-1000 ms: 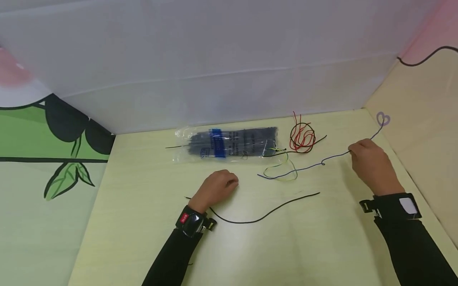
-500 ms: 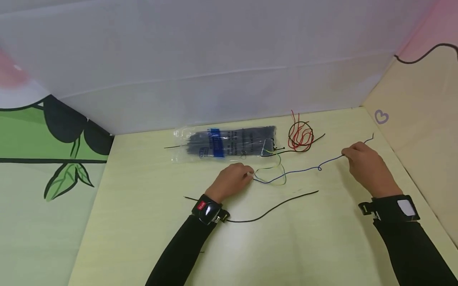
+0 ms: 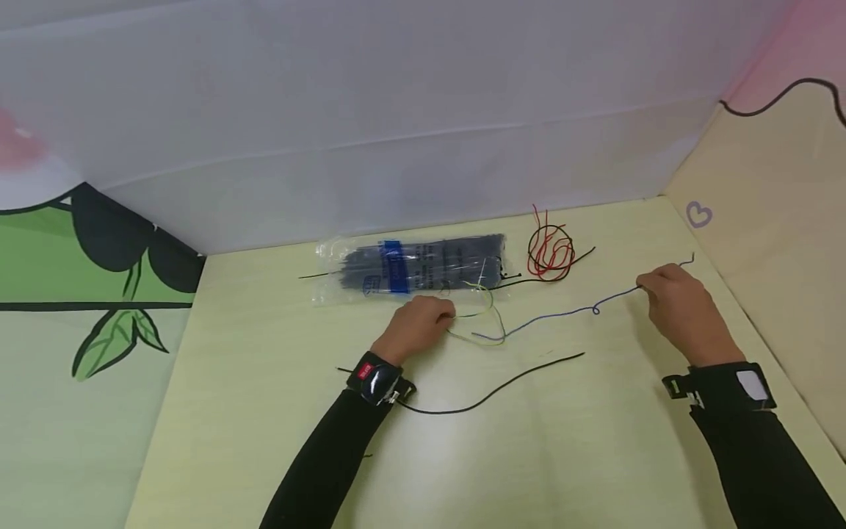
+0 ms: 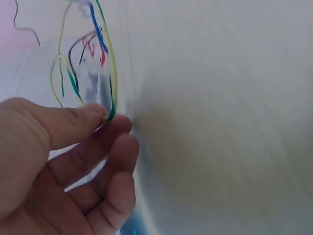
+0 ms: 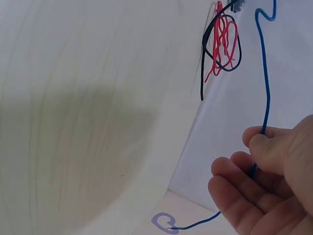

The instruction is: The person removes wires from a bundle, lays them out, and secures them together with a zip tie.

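Note:
My left hand (image 3: 416,328) pinches a yellow-green wire (image 4: 114,68) between thumb and index finger, its loose loop hanging over the table's middle. The other left fingers are bent and hold nothing. On the right, my right hand (image 3: 686,314) pinches a blue wire (image 3: 562,314) near one end between thumb and forefinger. A short bent tip of it sticks out past the hand. Leftward the blue wire runs with a small kink (image 3: 595,310) along it, and its far end crosses the yellow-green loop.
A clear bag of thin dark grey strips (image 3: 439,257) with a blue label lies at the back. Beside it are tangled red wires (image 3: 551,253) and a coiled black wire (image 3: 583,256). A curved black wire (image 3: 456,411) lies in front, partly under my left wrist. Cloth walls border the table.
My left hand moved right to the yellow-green wire, then drew back slightly left with it, shifting the loop left. The right hand shifted the blue wire a little left, its tip lowering.

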`<state>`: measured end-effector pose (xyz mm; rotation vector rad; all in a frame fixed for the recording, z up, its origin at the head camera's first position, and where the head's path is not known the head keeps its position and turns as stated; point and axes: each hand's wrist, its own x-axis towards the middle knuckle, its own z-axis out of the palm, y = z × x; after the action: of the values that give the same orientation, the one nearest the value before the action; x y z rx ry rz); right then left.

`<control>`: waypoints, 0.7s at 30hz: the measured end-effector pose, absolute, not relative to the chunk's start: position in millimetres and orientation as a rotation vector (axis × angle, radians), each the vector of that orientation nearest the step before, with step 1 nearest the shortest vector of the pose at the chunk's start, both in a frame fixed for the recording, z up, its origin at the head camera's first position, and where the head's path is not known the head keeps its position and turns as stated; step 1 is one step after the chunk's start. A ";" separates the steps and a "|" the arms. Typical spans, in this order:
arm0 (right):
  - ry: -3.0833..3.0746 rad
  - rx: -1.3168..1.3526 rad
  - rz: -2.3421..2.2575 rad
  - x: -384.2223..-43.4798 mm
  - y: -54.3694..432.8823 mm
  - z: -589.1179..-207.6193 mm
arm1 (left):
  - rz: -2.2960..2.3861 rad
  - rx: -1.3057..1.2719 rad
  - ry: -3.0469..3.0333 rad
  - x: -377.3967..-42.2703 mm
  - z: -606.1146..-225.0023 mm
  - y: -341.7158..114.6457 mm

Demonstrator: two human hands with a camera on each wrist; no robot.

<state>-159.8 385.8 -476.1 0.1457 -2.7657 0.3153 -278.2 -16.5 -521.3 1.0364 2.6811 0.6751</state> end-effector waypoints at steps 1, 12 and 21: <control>-2.768 0.119 0.318 -159.1 387.6 -475.2 | 0.706 1.026 2.681 -277.9 -519.3 -24.5; -2.675 -0.040 0.519 -158.0 384.0 -473.1 | 0.738 1.116 2.644 -273.2 -524.6 -29.1; -2.725 0.100 0.496 -169.1 339.2 -489.0 | 0.930 1.041 3.066 -257.5 -508.6 -27.4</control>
<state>-169.1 339.2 -489.0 0.1004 -2.7249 0.4960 -257.5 -27.4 -508.6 1.0409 3.0664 0.9304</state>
